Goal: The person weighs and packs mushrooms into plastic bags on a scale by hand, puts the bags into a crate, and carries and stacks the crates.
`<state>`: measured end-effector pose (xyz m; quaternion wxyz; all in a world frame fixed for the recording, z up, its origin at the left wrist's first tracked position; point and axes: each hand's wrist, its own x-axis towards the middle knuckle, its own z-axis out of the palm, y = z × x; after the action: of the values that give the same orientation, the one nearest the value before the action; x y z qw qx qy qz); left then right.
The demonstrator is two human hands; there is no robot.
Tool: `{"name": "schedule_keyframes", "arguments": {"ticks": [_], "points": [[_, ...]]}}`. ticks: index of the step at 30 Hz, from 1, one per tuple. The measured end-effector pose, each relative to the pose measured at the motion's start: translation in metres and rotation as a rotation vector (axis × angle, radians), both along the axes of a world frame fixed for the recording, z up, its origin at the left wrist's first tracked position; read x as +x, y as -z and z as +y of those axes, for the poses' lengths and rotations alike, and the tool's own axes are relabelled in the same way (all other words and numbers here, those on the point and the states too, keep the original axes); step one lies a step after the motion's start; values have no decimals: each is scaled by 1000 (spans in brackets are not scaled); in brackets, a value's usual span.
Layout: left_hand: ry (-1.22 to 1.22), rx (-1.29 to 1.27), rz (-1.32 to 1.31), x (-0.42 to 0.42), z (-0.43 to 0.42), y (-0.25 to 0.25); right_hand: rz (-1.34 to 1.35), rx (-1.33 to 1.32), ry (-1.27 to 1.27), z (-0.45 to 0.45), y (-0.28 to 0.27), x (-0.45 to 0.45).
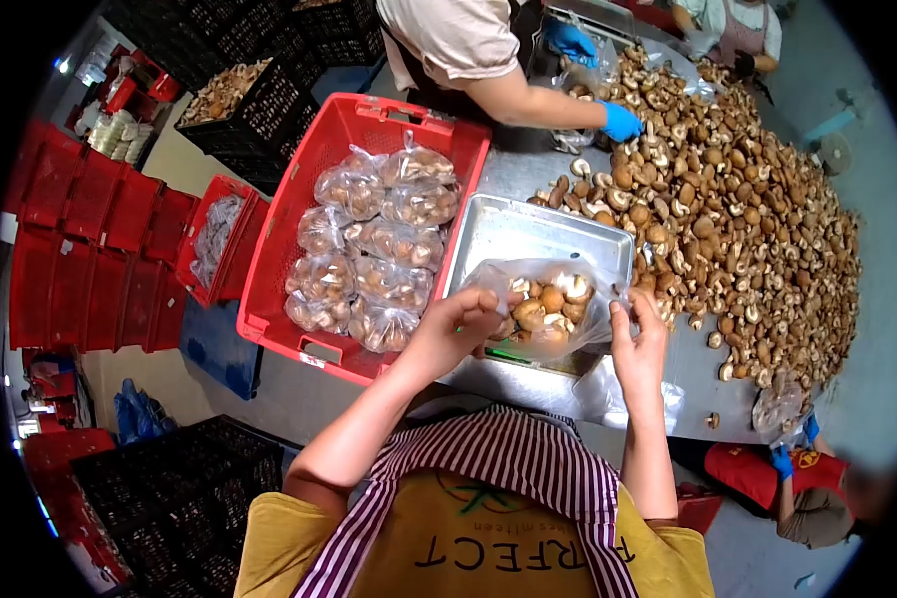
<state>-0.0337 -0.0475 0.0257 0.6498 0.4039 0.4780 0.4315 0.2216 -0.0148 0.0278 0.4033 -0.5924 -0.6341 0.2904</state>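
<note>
A clear plastic bag (590, 334) with several brown mushrooms (543, 307) inside rests over a metal tray (480, 221). My left hand (456, 329) has its fingers closed on the bag's left side. On the right side, my right hand (638, 334) pinches the edge of the same bag between thumb and fingers. Beneath the bag, a green lit display shows partly at the tray's near edge. More thin clear bags (608, 394) lie beside the tray, near my right wrist. A large heap of loose mushrooms (728, 199) spreads to the right of the tray.
Left of the tray stands a red crate (279, 239) holding several filled bags (394, 239). A co-worker's blue-gloved hand (622, 121) touches the heap across the table. Other people stand at the far and right edges. Red crates (90, 284) and black crates (184, 498) are stacked left.
</note>
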Motion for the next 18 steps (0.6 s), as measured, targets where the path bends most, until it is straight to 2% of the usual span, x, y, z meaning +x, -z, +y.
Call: {"name": "schedule_keyframes", "arguments": {"ticks": [1, 2, 3, 5, 7, 9, 11, 15, 17, 18], "points": [[24, -45, 78, 0, -10, 3, -343, 269, 48, -2, -4, -2], [40, -99, 167, 1, -18, 6, -327, 401, 65, -4, -15, -9], [37, -110, 165, 3, -24, 8, -328, 391, 59, -5, -23, -16], [84, -66, 150, 9, -33, 12, -159, 545, -255, -9, -33, -34], [33, -78, 132, 13, -33, 14, -145, 234, -496, -7, -21, -57], [-79, -89, 97, 15, -33, 16, -229, 29, -476, 0, 6, -69], [-86, -47, 114, 9, -35, 21, -543, 4, -545, -2, 37, -56], [-128, -30, 89, 3, -42, 23, -620, -82, -587, -19, 66, -53], [-72, -45, 29, 10, -42, 23, -793, 38, -595, -23, 89, -56], [-73, -43, 46, 15, -43, 29, -875, 3, -597, -24, 95, -60]]}}
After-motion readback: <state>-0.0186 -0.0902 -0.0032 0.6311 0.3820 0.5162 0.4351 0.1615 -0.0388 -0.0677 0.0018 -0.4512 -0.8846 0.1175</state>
